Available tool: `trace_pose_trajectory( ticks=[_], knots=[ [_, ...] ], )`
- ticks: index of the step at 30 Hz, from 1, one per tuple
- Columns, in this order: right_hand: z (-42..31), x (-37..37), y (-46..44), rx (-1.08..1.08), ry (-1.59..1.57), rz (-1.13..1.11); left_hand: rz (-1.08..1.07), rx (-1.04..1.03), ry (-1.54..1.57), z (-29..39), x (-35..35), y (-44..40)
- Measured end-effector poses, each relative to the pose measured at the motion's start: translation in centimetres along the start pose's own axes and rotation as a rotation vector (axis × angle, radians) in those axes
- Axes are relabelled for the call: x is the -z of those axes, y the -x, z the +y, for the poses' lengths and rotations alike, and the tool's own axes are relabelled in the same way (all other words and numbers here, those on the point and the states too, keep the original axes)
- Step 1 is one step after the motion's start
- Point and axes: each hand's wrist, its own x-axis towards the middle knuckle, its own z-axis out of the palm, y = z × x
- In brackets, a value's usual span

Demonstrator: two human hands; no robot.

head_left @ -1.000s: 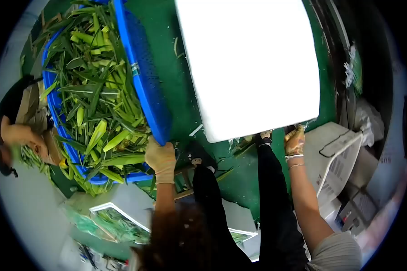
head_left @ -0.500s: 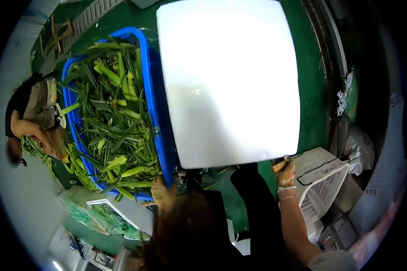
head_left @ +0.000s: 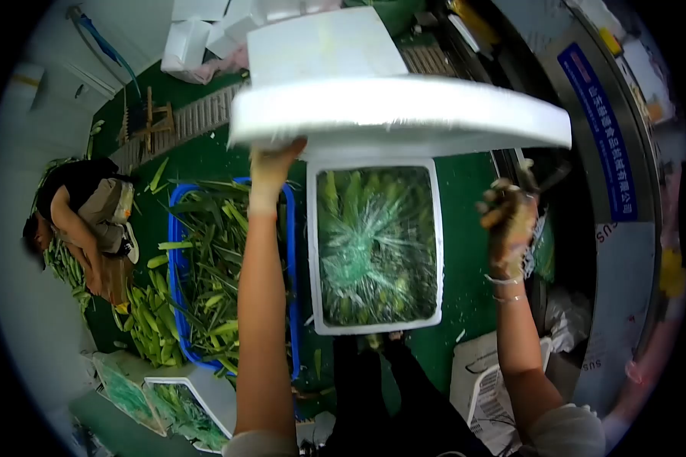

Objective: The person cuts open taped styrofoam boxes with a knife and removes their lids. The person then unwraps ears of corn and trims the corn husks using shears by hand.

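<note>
Left arm (head_left: 264,320) is being held pretty much straight out in front, with the gloved left hand (head_left: 271,179) being raised at the end of it, fingers bent and partly hidden. The right arm (head_left: 520,335) is being reached forward too, slanted a bit inward from the sleeve, and the right hand (head_left: 509,221) is being held up well apart from the left, fingers kinda loosely curled. Down below, both legs (head_left: 358,404) are being partly shown, slightly spread.
</note>
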Motion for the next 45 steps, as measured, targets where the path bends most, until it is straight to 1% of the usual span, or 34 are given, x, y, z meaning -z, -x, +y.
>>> trace_pose_trajectory(
  ticks=[1,2,3,5,7,8,9,10,12,15,16,17,19,20,21,23,24,25,27,29,31,32,33,34,35,36,37,39,40,41,42,43,44,45],
  knots=[
    [5.2,2.4,-2.0,-0.107,-0.087,-0.22,-0.056,0.071,0.096,0.5,0.3,-4.0],
    [9.2,2.1,-2.7,-0.314,-0.079,-0.25,-0.047,-0.007,0.093,-0.7,-0.3,-7.7],
    [14.0,1.2,-2.5,-0.265,0.56,-0.373,-0.044,-0.081,0.09,-2.4,-1.4,-10.7],
    [17.1,-4.5,0.2,-0.234,1.15,-0.643,-0.056,0.045,-0.032,-2.2,-2.6,-13.7],
    [22.6,-8.3,0.9,-0.001,1.199,-0.972,-0.085,0.104,0.059,-4.4,-3.1,-14.3],
    [25.3,-10.4,0.5,0.087,1.24,-1.186,-0.028,0.127,-0.095,-5.4,-3.6,-13.8],
    [25.5,-13.5,0.4,-0.151,1.128,-1.201,-0.035,0.141,-0.097,-6.9,-3.9,-13.2],
    [29.6,-15.2,0.0,-0.15,1.162,-1.155,-0.002,0.123,-0.149,-8.1,-4.1,-12.4],
    [35.0,-18.1,-0.3,0.203,1.12,-0.963,0.051,0.146,-0.283,-11.1,-4.5,-10.9],
    [37.7,-21.8,-2.1,0.154,1.355,-0.914,-0.003,0.171,-0.179,-13.3,-4.4,-8.7],
    [41.2,-21.5,-3.7,0.669,1.631,-0.992,0.036,0.129,-0.219,-14.4,-4.6,-8.7],
    [40.6,-22.0,-4.6,0.314,1.577,-0.947,-0.06,0.13,-0.153,-15.2,-4.2,-8.9],
    [40.4,-19.8,-7.8,0.365,1.671,-0.933,0.049,0.18,-0.319,-13.7,-4.9,-8.5],
    [42.3,-17.8,-10.7,0.205,1.652,-0.908,0.099,0.066,-0.283,-13.7,-5.4,-8.4],
    [41.8,-14.7,-12.5,0.088,1.454,-0.758,0.112,0.064,-0.292,-13.2,-5.5,-8.5],
    [42.9,-6.2,-16.5,0.296,1.613,-0.733,0.242,0.041,-0.348,-12.1,-7.4,-8.8],
    [43.4,-2.0,-18.5,0.401,1.691,-0.707,-0.015,-0.208,-0.916,-13.5,-7.0,-9.3],
    [42.4,2.8,-20.1,0.118,1.555,-0.46,-0.026,-0.308,-0.884,-13.2,-7.4,-9.5],
    [35.4,14.9,-25.5,-0.169,1.854,-0.338,-0.003,-0.168,-0.246,-7.2,-9.4,-9.8],
    [27.3,27.3,-27.5,-0.192,1.807,-0.256,-0.04,-0.577,-1.227,-4.9,-9.5,-11.9],
    [19.5,40.6,-26.0,-0.12,2.055,-0.016,-0.105,-0.655,-0.875,0.2,-11.8,-10.8],
    [16.7,47.8,-23.3,-0.081,1.937,-0.052,-0.074,-0.572,-0.779,1.8,-13.5,-9.7],
    [14.4,50.9,-18.8,-0.069,1.836,-0.195,-0.108,-0.614,-0.839,1.7,-14.1,-9.2],
    [12.2,52.7,-13.5,-0.059,1.738,-0.295,-0.114,-0.231,-0.49,3.8,-16.6,-6.5],
    [10.6,54.2,-7.8,0.069,2.351,-0.642,-0.206,-0.166,-0.448,4.6,-17.7,-4.3],
    [6.6,51.9,-1.2,-0.11,2.064,-0.403,-0.213,0.188,-0.008,7.5,-20.2,-0.1],
    [2.6,48.5,5.3,-0.214,1.757,-0.16,-0.237,0.222,0.062,7.0,-21.1,3.8],
    [-0.5,47.7,18.0,0.17,1.607,-0.296,-0.301,0.385,0.24,8.2,-23.2,12.9],
    [-4.1,44.4,22.8,-0.392,0.918,-0.104,-0.356,0.525,0.359,8.6,-23.9,17.8],
    [-7.8,41.0,27.6,-0.703,0.232,0.394,-0.391,0.686,0.248,9.5,-24.0,22.8],
    [-8.8,39.8,33.1,-0.657,0.095,0.452,-0.245,1.029,-0.104,13.3,-26.2,27.6],
    [-9.8,38.5,38.5,-0.596,-0.023,0.51,-0.399,0.943,-0.034,16.0,-25.5,34.0],
    [-11.8,37.2,43.2,-0.545,-0.075,0.605,-0.609,0.724,0.394,7.1,-23.0,38.0],
    [-13.2,35.7,47.6,-0.495,-0.133,0.682,-1.119,0.437,-0.153,12.8,-20.2,42.3]
  ],
)
